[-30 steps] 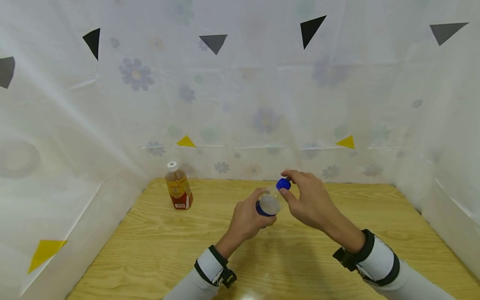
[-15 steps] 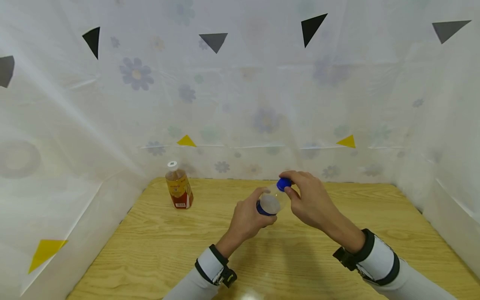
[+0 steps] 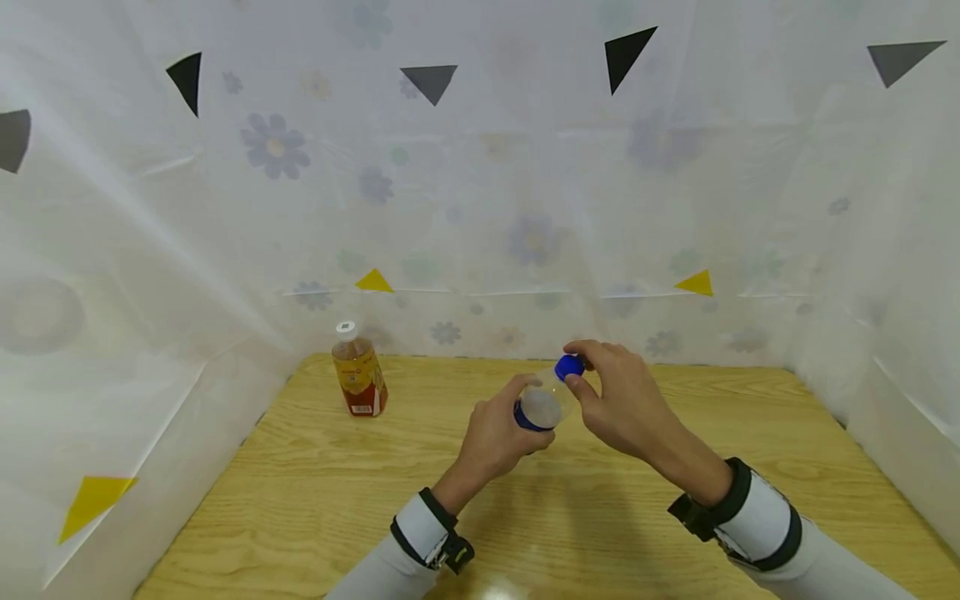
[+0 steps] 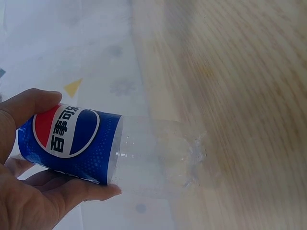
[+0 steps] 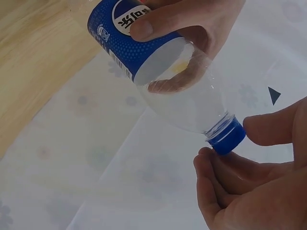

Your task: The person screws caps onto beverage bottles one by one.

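A clear plastic soda bottle (image 4: 144, 148) with a blue Pepsi label is held up off the table, tilted, in my left hand (image 3: 495, 429). The left fingers and thumb wrap around the label in the left wrist view. On the bottle's neck sits a blue cap (image 5: 227, 135). My right hand (image 3: 630, 404) pinches that cap between thumb and fingers. The bottle looks see-through, with no liquid visible in it.
To the left on the wooden table (image 3: 360, 500) stands a bottle with a white cap and a yellow and red label (image 3: 360, 379). A pale flowered sheet (image 3: 480, 192) with black, grey and yellow triangles encloses the table's back and sides.
The right thumb and fingers shift slightly around the blue cap. Both hands and the soda bottle otherwise stay in nearly the same place.
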Demonstrator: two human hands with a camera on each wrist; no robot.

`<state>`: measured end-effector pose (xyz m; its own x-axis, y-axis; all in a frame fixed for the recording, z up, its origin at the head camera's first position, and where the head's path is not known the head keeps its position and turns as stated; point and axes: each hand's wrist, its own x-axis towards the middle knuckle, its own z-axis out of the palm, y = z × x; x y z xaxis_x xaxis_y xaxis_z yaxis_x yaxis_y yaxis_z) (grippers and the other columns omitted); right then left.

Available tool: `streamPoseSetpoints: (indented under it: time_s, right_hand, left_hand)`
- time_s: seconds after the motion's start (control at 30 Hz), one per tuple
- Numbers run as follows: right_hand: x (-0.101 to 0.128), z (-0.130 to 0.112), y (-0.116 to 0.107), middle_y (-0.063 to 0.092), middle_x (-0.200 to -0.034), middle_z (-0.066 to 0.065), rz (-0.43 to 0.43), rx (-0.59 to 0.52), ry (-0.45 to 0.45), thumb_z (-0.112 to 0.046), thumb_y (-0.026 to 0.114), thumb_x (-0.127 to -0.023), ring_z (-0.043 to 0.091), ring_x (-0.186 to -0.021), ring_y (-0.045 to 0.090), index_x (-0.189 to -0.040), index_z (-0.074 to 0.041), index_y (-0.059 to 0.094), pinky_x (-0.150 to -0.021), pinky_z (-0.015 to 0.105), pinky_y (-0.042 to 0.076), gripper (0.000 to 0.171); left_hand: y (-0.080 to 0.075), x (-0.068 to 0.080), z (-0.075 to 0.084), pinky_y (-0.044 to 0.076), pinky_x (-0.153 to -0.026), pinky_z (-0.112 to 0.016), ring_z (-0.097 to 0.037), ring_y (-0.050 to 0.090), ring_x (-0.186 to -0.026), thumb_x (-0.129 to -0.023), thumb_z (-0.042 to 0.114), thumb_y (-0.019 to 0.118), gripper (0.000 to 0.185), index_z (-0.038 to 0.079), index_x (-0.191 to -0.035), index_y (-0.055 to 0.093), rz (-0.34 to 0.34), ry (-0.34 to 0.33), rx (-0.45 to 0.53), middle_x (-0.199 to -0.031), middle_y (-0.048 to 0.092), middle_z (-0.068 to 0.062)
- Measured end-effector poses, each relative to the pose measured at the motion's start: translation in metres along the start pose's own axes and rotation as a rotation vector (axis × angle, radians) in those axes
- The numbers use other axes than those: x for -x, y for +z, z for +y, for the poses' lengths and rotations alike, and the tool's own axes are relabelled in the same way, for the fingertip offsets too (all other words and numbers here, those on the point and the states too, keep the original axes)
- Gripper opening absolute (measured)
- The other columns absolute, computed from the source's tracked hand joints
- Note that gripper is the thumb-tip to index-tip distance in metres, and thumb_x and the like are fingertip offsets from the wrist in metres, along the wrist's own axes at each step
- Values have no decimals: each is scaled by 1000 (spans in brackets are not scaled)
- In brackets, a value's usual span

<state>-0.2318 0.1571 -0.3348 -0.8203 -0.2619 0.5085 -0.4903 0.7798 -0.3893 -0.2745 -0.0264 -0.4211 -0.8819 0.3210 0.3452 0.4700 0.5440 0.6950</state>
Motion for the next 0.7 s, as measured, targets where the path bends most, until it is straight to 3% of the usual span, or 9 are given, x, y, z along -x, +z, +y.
streamPoseSetpoints:
  time_s: [0.17, 0.43, 0.7]
  right_hand:
    - [1, 0, -3, 69, -120, 19, -24, 22, -10, -1, 59, -96, 41, -112, 61, -142, -3, 55, -89, 58, 50, 46]
    - [1, 1, 0, 70, -122, 19, 7, 21, -61, 7, 59, -94, 40, -109, 63, -130, -2, 65, -91, 57, 52, 37]
    - [2, 2, 3, 69, -115, 19, 26, 1, -40, 6, 60, -94, 37, -105, 64, -124, 0, 65, -87, 55, 54, 31]
  left_hand:
    - [0, -1, 0, 59, -72, -37, -29, 73, -97, -80, 26, 86, 70, 22, -143, 55, 1, 1, 5, -115, 73, -14]
    - [0, 0, 1, 59, -71, -35, -29, 73, -94, -80, 28, 86, 71, 19, -143, 55, 1, 7, -8, -114, 73, -13]
    - [0, 0, 1, 58, -69, -34, -28, 73, -93, -80, 28, 86, 71, 19, -143, 55, 2, 14, -8, -112, 73, -13]
